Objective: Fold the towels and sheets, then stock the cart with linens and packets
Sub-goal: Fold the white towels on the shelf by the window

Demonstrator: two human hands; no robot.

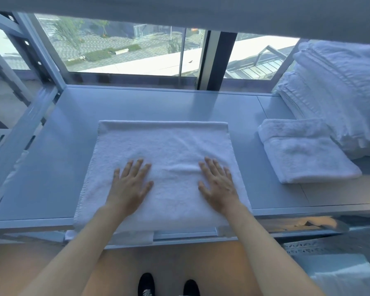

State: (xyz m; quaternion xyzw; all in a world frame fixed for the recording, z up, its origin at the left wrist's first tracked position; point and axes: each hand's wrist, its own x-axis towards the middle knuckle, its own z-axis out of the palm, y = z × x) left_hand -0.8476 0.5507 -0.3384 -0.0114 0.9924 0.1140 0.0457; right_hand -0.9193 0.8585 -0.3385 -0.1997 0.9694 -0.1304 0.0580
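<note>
A: From the head view, which step is this?

B: Folding, I'd judge. A white towel (162, 167) lies flat on the shelf (51, 167), its near edge hanging over the shelf's front lip. The left hand (129, 184) and right hand (217, 183) both press on the towel's near half, fingers (140, 165) straight and spread, gripping nothing.

A: And beside it?

B: Right of the towel sits a folded towel (305, 152); behind that, a tall linen stack (340, 86).

A: Next move?

B: Probably pinching an edge and folding it across, corners matched.
</note>
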